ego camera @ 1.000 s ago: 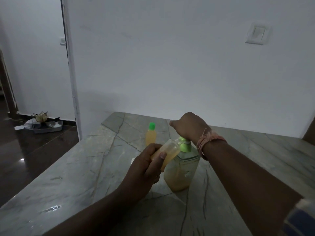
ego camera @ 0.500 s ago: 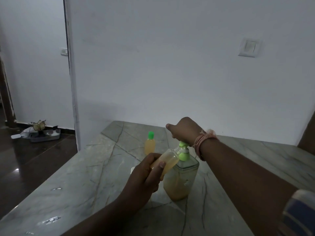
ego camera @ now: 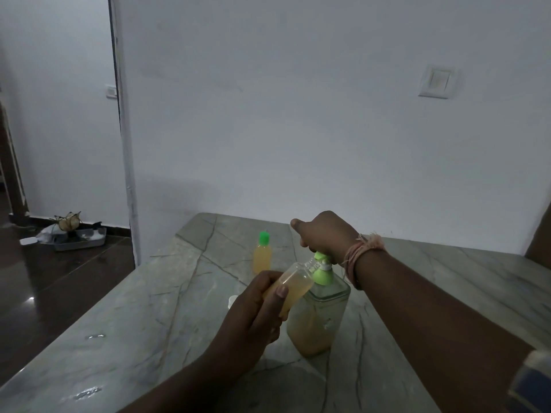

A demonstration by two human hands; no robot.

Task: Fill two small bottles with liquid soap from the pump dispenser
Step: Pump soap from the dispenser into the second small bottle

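Head view: left hand (ego camera: 253, 311) is gripping an uncapped small bottle (ego camera: 293, 286), fingers and thumb curling round it, tilting its mouth against the green pump nozzle. Right hand (ego camera: 323, 235) is resting on top of the pump head (ego camera: 320, 257), fingers curling over it. The pump dispenser (ego camera: 317, 320), part full of amber soap, is standing on the marble surface (ego camera: 134, 308). A capped small bottle (ego camera: 262, 254) is standing upright behind, near the wall.

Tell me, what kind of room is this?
Probably a room in a home. There's a marble table against a plain white wall with a light switch, and a doorway on the left opens onto a dark shiny floor.
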